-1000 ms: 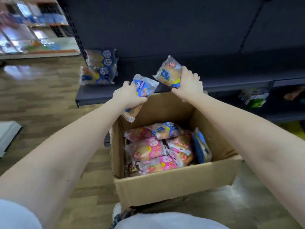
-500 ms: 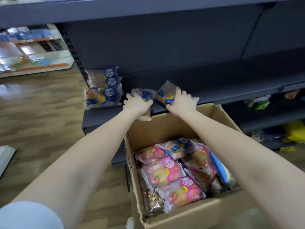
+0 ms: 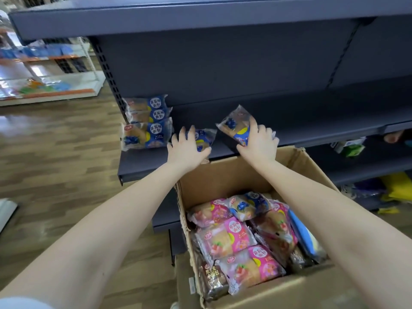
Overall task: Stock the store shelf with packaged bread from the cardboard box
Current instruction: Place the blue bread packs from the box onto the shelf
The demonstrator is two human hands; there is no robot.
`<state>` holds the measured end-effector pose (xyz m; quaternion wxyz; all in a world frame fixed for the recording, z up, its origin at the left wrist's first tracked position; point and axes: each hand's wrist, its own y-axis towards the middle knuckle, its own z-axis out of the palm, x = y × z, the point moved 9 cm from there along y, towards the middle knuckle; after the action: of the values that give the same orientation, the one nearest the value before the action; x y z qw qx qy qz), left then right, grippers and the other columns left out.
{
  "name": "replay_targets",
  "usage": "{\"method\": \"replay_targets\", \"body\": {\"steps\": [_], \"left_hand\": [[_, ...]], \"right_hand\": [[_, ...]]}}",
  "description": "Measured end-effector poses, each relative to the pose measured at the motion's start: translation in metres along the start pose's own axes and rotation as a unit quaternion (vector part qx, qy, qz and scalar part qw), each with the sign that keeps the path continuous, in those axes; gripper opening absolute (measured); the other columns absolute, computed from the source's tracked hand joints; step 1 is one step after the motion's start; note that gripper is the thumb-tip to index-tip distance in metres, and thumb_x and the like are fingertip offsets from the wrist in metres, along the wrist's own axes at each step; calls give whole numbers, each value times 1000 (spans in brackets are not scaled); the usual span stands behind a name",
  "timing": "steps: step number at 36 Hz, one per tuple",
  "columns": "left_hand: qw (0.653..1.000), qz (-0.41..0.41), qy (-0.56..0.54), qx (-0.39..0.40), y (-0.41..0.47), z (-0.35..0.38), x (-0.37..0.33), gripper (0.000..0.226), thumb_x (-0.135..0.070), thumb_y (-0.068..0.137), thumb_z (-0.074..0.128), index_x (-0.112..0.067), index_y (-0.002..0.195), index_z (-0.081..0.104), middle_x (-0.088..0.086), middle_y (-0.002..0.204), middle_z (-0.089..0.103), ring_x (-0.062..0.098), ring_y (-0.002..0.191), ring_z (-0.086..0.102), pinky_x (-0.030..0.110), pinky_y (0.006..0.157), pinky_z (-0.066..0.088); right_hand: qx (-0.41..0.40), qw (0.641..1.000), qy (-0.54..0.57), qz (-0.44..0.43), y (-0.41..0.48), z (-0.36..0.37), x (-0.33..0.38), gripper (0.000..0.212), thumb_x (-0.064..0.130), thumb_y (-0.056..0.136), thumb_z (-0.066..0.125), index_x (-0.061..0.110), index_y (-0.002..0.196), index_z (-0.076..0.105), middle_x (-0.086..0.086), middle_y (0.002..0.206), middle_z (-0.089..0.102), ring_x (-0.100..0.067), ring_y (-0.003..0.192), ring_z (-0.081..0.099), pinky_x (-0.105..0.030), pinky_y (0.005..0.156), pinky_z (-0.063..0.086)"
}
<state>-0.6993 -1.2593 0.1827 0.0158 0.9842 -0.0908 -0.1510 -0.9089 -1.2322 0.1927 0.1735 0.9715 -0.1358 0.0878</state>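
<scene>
My left hand [image 3: 186, 150] rests on a blue bread packet [image 3: 204, 138] lying on the dark shelf [image 3: 142, 166], fingers spread over it. My right hand [image 3: 258, 142] grips a second blue bread packet [image 3: 236, 123], tilted, just above the shelf. A stack of three blue packets [image 3: 147, 123] stands at the shelf's left end. Below my arms the open cardboard box [image 3: 225, 177] holds several pink and blue bread packets [image 3: 236, 237] and a dark brown one [image 3: 211, 279].
An upper shelf board [image 3: 200, 16] overhangs the working shelf. Lower shelves at the right hold green [image 3: 350, 147] and yellow [image 3: 399, 186] goods. Wooden floor [image 3: 55, 163] lies to the left, with another store rack [image 3: 44, 85] in the far left background.
Both hands have carried their blue packets from above the box forward onto the shelf. The left packet now lies flat on the shelf; the view has tilted upward.
</scene>
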Motion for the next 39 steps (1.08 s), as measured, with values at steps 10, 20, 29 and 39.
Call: {"method": "replay_targets", "body": {"steps": [10,20,29,39], "left_hand": [[942,219,158,-197,-25,-70,-17,96,-40,76,72,-13,152,20,8,157,23,35,143,21,55,112,21],[946,160,211,-187,-33,-79,36,109,-40,52,85,1,141,40,19,125,55,40,118,50,54,107,32],[953,120,193,-200,-28,-74,84,86,-19,43,85,5,119,53,22,106,58,43,98,57,53,93,45],[982,6,149,-115,-4,-57,139,85,-18,58,85,6,129,44,27,122,49,44,111,47,50,91,41]], "right_hand": [[-91,959,27,-266,-2,-35,96,90,40,64,78,9,139,38,-10,116,59,-33,110,54,-55,94,38],[-69,901,79,-422,-44,-20,181,98,53,57,81,6,133,43,-10,122,58,-30,110,55,-50,89,41],[-12,920,84,-382,-25,-2,188,99,65,71,62,10,146,30,-8,143,42,-26,136,34,-59,110,19],[236,950,79,-187,-10,70,121,71,67,88,40,36,148,22,6,158,15,-29,143,17,-54,113,20]]}}
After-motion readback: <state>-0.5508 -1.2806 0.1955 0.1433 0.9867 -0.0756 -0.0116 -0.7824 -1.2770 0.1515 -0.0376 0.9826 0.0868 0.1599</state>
